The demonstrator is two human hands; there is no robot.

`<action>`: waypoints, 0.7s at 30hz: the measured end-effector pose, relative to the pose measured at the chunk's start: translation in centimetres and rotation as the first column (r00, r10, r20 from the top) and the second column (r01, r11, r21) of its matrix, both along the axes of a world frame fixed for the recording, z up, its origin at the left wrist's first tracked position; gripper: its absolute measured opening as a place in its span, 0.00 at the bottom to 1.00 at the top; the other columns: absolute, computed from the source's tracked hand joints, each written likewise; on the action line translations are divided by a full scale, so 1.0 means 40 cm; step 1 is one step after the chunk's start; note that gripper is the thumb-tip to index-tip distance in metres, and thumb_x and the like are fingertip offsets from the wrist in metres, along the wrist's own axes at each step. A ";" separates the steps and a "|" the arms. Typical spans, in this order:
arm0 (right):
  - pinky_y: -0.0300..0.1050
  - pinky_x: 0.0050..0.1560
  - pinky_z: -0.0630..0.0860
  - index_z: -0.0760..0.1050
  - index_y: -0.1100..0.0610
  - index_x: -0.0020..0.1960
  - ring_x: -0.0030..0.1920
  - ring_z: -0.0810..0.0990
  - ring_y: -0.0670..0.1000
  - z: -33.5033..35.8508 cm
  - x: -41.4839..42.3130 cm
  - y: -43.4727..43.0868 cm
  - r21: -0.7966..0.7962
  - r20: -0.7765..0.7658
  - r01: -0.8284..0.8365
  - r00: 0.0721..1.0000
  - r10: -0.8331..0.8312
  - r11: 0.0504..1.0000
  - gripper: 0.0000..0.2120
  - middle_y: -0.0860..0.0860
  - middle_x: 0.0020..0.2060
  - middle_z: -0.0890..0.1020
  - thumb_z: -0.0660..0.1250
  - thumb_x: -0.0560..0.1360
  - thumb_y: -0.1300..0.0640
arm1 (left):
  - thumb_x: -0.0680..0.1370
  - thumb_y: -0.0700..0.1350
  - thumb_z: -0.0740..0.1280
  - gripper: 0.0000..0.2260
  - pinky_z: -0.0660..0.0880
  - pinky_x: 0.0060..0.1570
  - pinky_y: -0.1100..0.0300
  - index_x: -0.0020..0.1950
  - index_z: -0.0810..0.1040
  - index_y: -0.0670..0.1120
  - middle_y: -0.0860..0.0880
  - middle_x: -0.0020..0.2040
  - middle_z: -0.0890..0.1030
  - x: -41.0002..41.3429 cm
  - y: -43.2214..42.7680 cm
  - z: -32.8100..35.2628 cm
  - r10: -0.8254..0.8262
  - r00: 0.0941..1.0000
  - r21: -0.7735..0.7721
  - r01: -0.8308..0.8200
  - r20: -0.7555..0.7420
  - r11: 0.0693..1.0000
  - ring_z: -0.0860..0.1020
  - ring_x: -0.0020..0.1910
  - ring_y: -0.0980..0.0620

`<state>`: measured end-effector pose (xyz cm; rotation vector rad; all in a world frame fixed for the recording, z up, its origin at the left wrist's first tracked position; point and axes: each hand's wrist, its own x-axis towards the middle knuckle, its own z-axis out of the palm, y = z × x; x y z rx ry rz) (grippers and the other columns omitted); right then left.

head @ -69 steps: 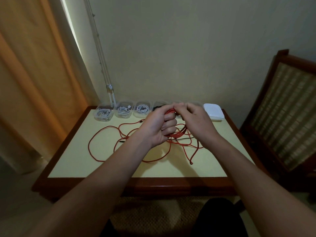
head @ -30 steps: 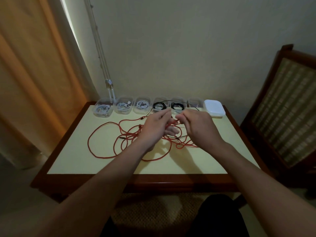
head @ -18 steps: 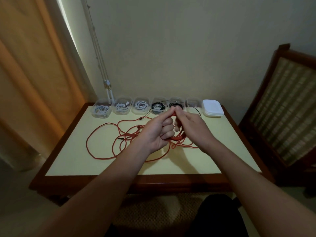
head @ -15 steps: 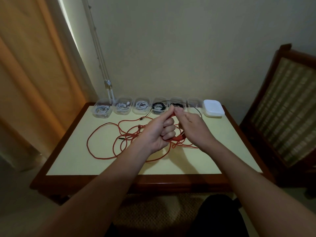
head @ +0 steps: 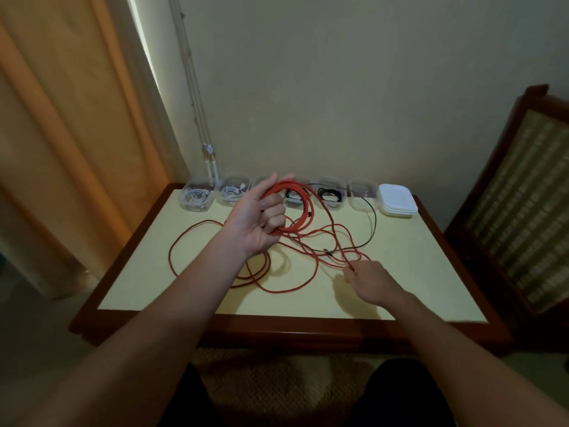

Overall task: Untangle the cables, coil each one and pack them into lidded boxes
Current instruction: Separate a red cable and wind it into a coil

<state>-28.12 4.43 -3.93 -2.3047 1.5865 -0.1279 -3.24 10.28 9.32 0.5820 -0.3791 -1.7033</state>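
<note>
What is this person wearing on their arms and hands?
Nothing that shows. The left hand and right hand are bare: no gloves, rings or watch in view. The left forearm and right forearm are bare too, with no sleeve or bracelet as far up as the picture reaches.

Six boxes (head: 197, 199), two hands (head: 258, 221) (head: 373, 282), one table (head: 418, 260)

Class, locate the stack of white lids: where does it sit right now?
In the head view, the stack of white lids sits at the far right corner of the table, beside the last clear box in the row.
</note>
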 end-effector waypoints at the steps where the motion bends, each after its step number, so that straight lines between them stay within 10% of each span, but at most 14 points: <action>1: 0.47 0.46 0.76 0.77 0.56 0.51 0.46 0.81 0.56 -0.016 -0.002 -0.004 0.118 -0.040 0.033 0.999 -0.028 0.992 0.17 0.56 0.47 0.82 0.53 0.85 0.49 | 0.78 0.48 0.66 0.12 0.49 0.16 0.66 0.55 0.82 0.42 0.54 0.22 0.59 0.004 0.001 -0.003 0.005 1.000 0.007 -0.005 -0.007 1.000 0.56 0.16 0.58; 5: 0.44 0.35 0.78 0.79 0.63 0.54 0.37 0.82 0.54 -0.007 0.003 -0.007 0.365 0.132 0.156 0.967 -0.217 0.918 0.18 0.60 0.47 0.85 0.56 0.85 0.52 | 0.78 0.48 0.66 0.11 0.46 0.20 0.67 0.49 0.85 0.43 0.54 0.22 0.58 0.014 0.016 -0.002 0.031 0.999 0.041 -0.031 0.012 0.999 0.55 0.17 0.57; 8: 0.48 0.44 0.83 0.83 0.59 0.51 0.45 0.84 0.53 0.093 0.004 -0.039 0.280 0.488 0.193 0.815 -0.313 0.940 0.14 0.58 0.50 0.85 0.61 0.83 0.53 | 0.81 0.49 0.66 0.17 0.46 0.21 0.66 0.33 0.78 0.45 0.54 0.22 0.59 0.029 0.026 0.000 0.058 0.998 0.109 -0.055 -0.029 0.993 0.55 0.17 0.57; 11: 0.49 0.49 0.83 0.82 0.51 0.51 0.53 0.83 0.52 0.265 0.001 -0.068 0.076 0.708 0.248 0.669 -0.227 0.966 0.10 0.52 0.52 0.85 0.63 0.83 0.52 | 0.81 0.49 0.66 0.12 0.48 0.17 0.66 0.40 0.78 0.44 0.53 0.22 0.59 0.037 0.031 0.015 0.096 0.993 0.129 -0.086 -0.070 0.988 0.56 0.17 0.57; 15: 0.30 0.39 0.68 0.79 0.51 0.65 0.42 0.77 0.39 0.498 -0.024 -0.052 -0.405 0.661 0.365 0.750 -0.007 0.838 0.13 0.44 0.46 0.81 0.61 0.84 0.53 | 0.81 0.49 0.65 0.10 0.50 0.15 0.65 0.47 0.79 0.44 0.53 0.21 0.59 0.031 0.041 0.046 0.084 0.992 0.092 -0.076 -0.091 0.993 0.56 0.16 0.57; 21: 0.47 0.48 0.75 0.83 0.54 0.56 0.42 0.82 0.50 0.597 -0.089 -0.006 -0.560 0.491 0.284 0.871 0.035 0.779 0.16 0.49 0.42 0.85 0.61 0.83 0.46 | 0.82 0.49 0.63 0.12 0.50 0.15 0.65 0.48 0.81 0.42 0.54 0.22 0.59 0.021 0.080 0.094 0.133 0.981 0.054 -0.127 -0.144 0.990 0.55 0.16 0.57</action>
